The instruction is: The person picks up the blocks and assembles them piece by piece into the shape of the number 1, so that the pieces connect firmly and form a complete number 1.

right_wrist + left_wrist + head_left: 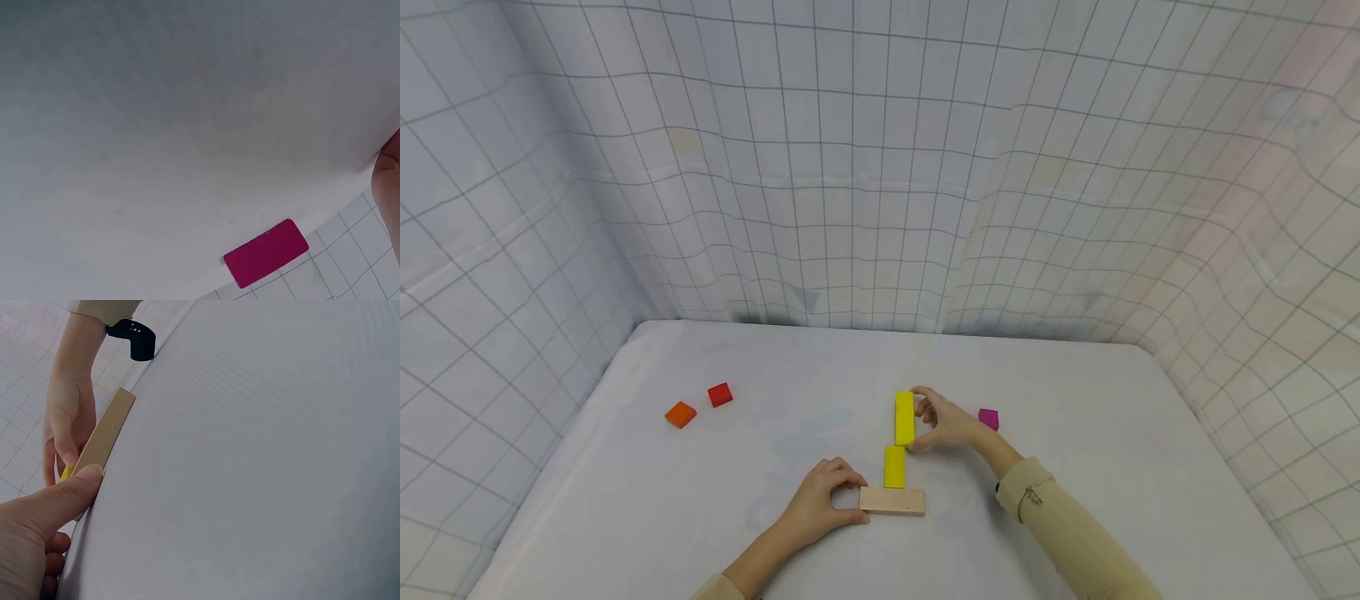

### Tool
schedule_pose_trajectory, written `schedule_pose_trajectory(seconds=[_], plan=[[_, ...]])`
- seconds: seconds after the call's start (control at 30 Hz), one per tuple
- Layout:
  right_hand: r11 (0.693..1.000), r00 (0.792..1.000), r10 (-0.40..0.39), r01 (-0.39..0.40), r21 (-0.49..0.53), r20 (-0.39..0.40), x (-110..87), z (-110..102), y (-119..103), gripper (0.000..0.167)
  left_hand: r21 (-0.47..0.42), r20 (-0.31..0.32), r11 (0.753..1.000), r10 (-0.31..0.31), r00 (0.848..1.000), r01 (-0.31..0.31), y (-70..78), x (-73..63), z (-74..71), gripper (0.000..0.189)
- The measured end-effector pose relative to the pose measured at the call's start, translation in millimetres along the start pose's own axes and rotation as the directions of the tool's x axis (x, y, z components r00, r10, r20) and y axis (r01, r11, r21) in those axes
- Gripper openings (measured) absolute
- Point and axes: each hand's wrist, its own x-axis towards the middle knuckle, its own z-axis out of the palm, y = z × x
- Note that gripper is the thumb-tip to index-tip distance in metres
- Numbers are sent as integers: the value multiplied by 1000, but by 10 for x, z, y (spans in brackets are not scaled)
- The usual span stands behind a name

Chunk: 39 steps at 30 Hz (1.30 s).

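Note:
Thumb and fingers of my left hand (815, 506) pinch the left end of a plain wooden block (892, 501), which lies crosswise on the table. In the left wrist view the thumb presses along the near face of that block (111, 428). A short yellow block (894, 467) extends away from its far side. Beyond it, end to end and slightly to the right, lies a longer yellow block (905, 418). My right hand (951, 423) holds this longer one by its two ends, thumb at the near end and fingers at the far end.
A magenta block (988, 418) lies just right of my right hand. Off to the left are an orange block (681, 414) and a red block (720, 394). White gridded curtains (880, 208) hang behind and beside the white table (1075, 467).

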Motion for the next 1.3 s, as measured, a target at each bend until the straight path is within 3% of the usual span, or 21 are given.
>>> schedule_pose_trajectory(seconds=[0.53, 0.8, 1.03, 1.3], plan=[[999, 999, 30, -30, -12, 11, 8, 23, 31, 90, 1, 5, 1000, -10, 1000, 10, 7, -4, -6, 36], [999, 1000, 10, -11, 47, 12, -9, 19, 30, 76, -3, 9, 1000, -11, 1000, 11, -1, -3, -7, 35], [1000, 1000, 10, -10, -7, -27, 1, 68, 4, 72, -5, 14, 1000, -19, 1000, 19, 3, -8, -7, 35], [998, 1000, -22, 21, -57, -14, 3, 75, -29, 72, -4, 13, 1000, -18, 1000, 18, 9, -7, -9, 35]])
